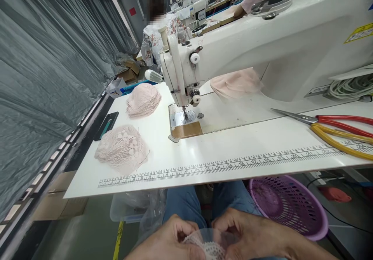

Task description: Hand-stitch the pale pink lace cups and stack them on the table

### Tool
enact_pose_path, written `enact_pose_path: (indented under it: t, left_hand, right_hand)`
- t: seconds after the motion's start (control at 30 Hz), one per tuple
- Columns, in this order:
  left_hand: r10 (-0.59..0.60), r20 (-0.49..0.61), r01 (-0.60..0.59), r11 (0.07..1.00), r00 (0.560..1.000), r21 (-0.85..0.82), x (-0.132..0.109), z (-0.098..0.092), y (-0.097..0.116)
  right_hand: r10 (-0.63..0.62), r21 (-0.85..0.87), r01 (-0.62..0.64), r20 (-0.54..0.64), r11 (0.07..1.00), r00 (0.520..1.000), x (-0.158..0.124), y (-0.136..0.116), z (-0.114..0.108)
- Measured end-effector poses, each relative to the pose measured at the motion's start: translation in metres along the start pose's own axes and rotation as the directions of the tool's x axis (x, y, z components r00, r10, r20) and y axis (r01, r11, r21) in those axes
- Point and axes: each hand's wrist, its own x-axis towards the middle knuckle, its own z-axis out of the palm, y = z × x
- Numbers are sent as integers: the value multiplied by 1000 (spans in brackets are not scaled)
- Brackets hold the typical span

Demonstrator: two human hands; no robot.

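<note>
Lace [212, 248] is pinched in my left hand [171, 237] and right hand [247, 231], on my side of the desk [163, 151]. Uneven pulling could stretch it.

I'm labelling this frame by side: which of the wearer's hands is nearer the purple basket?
Right. The right hand is to the left of the purple basket in the picture; the left hand is farther left, across the lace piece that both pinch.

Left hand [171, 238] and right hand [250, 231] both pinching some lace [214, 249]; sewing machine [233, 50] sits on the bench [159, 147]. Scissors [309, 119] there too.
</note>
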Motion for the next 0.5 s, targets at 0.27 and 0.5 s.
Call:
enact_pose_path:
  t: [0.27, 0.5]
  left_hand:
    - [83, 9, -83, 995, 996, -57, -4, -5, 2]
    - [75, -26, -78, 989, 997, -127, -8, -6, -4]
  right_hand:
    - [11, 5, -11, -88, 1000, 996, 2, 0, 5]
    - [23, 20, -22, -71, 1000, 997, 4, 1, 3]
